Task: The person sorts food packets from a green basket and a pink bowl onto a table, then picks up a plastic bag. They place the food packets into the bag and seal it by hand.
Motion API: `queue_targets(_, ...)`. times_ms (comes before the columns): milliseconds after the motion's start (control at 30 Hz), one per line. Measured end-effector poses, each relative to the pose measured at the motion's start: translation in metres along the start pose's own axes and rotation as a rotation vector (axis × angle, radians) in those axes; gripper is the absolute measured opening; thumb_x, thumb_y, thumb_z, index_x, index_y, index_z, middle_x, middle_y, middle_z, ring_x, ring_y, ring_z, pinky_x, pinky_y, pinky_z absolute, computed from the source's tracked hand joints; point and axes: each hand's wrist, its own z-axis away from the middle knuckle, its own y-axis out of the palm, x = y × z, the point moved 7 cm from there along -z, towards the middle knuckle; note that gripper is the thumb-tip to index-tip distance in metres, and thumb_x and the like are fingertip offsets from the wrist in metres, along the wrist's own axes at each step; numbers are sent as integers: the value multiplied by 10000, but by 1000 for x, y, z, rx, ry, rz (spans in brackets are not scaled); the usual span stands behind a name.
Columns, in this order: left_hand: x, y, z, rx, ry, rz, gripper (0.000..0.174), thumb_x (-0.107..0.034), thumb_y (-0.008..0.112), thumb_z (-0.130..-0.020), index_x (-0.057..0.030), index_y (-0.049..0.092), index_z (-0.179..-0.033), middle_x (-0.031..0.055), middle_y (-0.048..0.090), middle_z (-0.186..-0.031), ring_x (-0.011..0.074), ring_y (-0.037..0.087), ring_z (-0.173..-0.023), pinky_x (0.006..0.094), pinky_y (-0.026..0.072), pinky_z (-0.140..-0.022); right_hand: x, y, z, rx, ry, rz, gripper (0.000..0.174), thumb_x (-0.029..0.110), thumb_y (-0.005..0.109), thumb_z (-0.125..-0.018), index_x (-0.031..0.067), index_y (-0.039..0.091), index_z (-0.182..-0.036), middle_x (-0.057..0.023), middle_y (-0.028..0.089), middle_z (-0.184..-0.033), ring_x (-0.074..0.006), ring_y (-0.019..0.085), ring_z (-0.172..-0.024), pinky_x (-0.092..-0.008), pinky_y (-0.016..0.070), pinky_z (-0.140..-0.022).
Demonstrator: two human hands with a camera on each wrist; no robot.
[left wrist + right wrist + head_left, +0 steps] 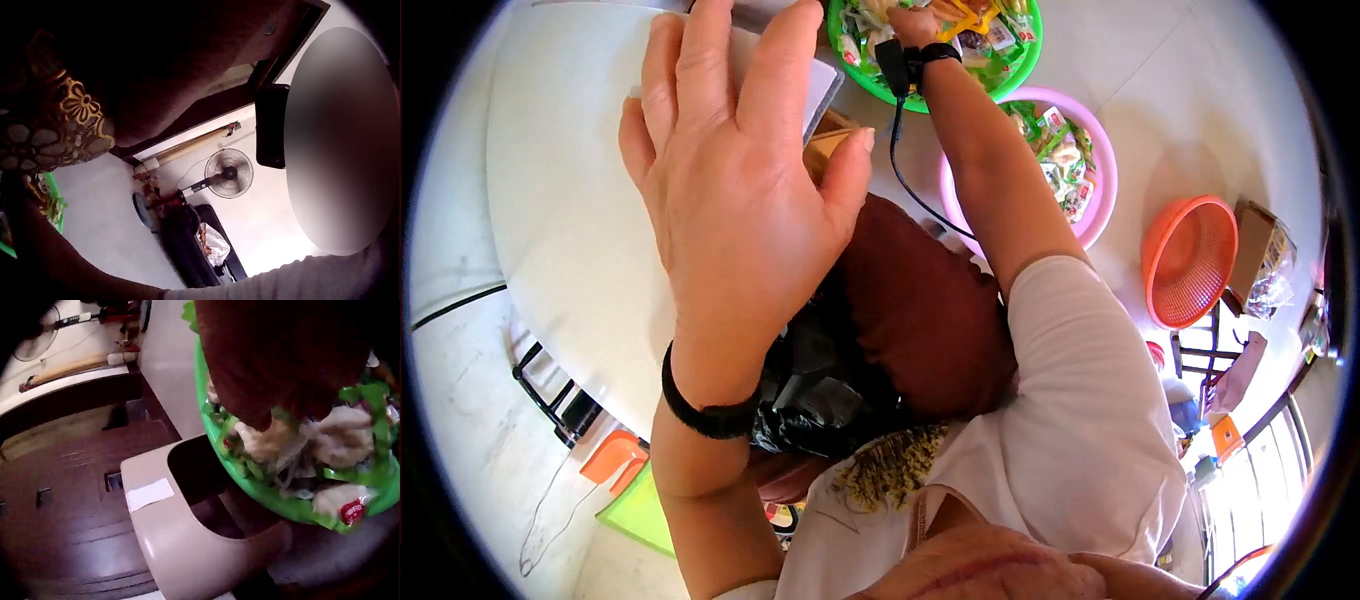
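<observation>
My left hand point(740, 170) is raised over the white table point(570, 180), palm down, its fingers straight and slightly apart, with nothing held. A black band circles that wrist. My right hand point(913, 27) reaches down into a green basket point(1034, 62) filled with small clear-and-green packets. In the right wrist view its fingertips are right at a packet with pale contents point(269, 440); the hand is dark there, and I cannot tell whether it grips that packet. Another packet with a red label point(340, 506) lies near the green rim.
A pink basin point(1107, 170) of similar packets stands beside the green basket. Farther right are an orange basket point(1165, 270) and a cardboard box point(1250, 250). Black plastic point(820, 390) lies across the lap. A beige plastic stool point(169, 531) stands below the green basket. A fan point(229, 173) stands farther off.
</observation>
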Motion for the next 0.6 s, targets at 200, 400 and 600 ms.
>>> queue_targets(200, 7, 5, 1, -81, 102, -27, 589, -189, 676, -673, -112, 474, -1221, 180, 392, -1302, 374, 338, -1210, 454, 259, -989, -15, 37, -45, 164, -105, 408, 522, 466, 427, -764, 19, 640, -929, -186, 608, -1034, -324, 565, -1000, -365, 438, -857)
queue_targets(400, 1, 1, 0, 13, 15, 22, 593, -188, 680, -668, -116, 476, -1221, 176, 388, -1305, 375, 340, -1207, 443, 262, -989, 7, 35, -29, 181, -249, 459, 513, 468, 445, -761, 23, 649, -916, -205, 599, -1038, -335, 564, -998, -387, 437, -854)
queue_targets(600, 16, 15, 5, -74, 104, -113, 606, -193, 685, -653, -121, 479, -1218, 174, 373, -1316, 377, 330, -1214, 462, 254, -988, 12, 29, -15, 288, -364, 508, 486, 439, 478, -760, 17, 637, -940, -220, 599, -1024, -344, 564, -994, -406, 444, -840)
